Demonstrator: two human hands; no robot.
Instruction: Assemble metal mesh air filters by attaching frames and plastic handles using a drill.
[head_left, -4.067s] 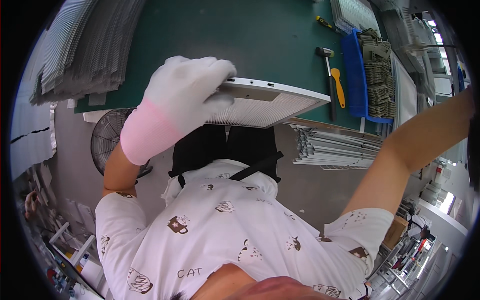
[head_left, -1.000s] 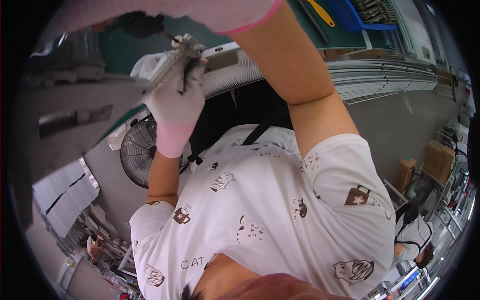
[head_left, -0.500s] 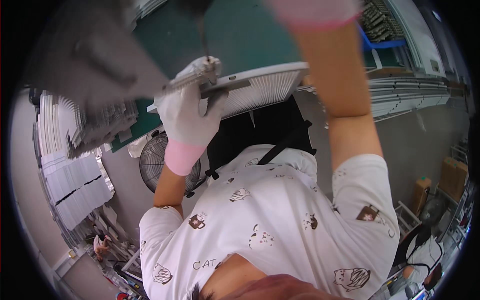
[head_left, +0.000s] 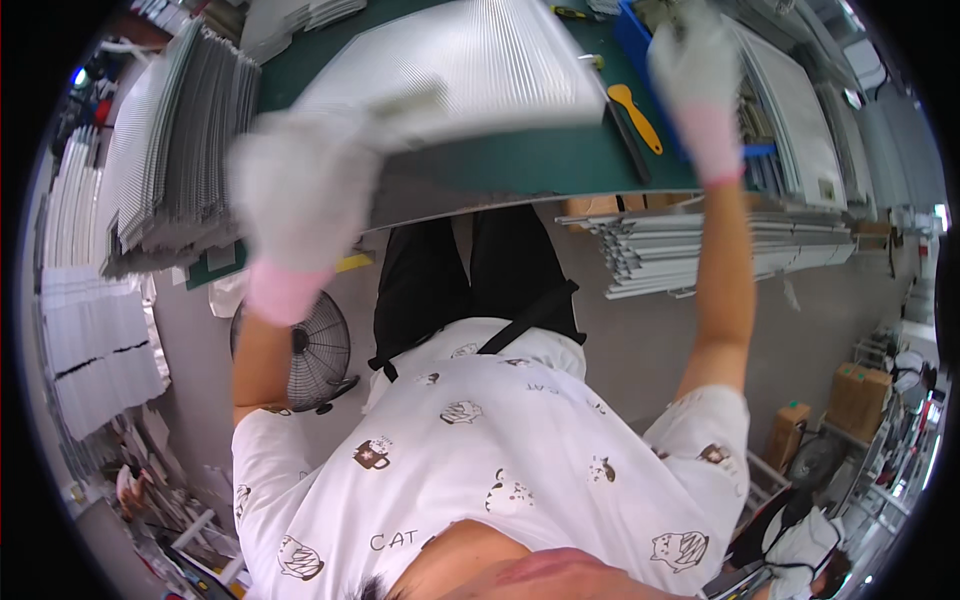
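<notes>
A flat white ribbed panel (head_left: 470, 70) lies on the green mat (head_left: 520, 170) of the workbench. My left hand (head_left: 300, 195), in a white glove with a pink cuff, is motion-blurred and grips the panel's near left corner. My right hand (head_left: 692, 80), gloved the same way, is stretched out far to the right over the blue bin (head_left: 632, 40) at the bench's far side. Its fingers are blurred, so I cannot tell whether they hold anything.
Tall stacks of grey ribbed panels (head_left: 170, 150) stand at the left of the bench. A yellow-handled tool (head_left: 635, 115) lies beside the blue bin. A bundle of metal strips (head_left: 700, 250) sits under the bench edge, a floor fan (head_left: 310, 345) below left. Another person (head_left: 800, 540) is at lower right.
My right arm has swung from across the panel out to the blue bin on the right. My left hand no longer holds the tool at the panel's edge and now grips the panel.
</notes>
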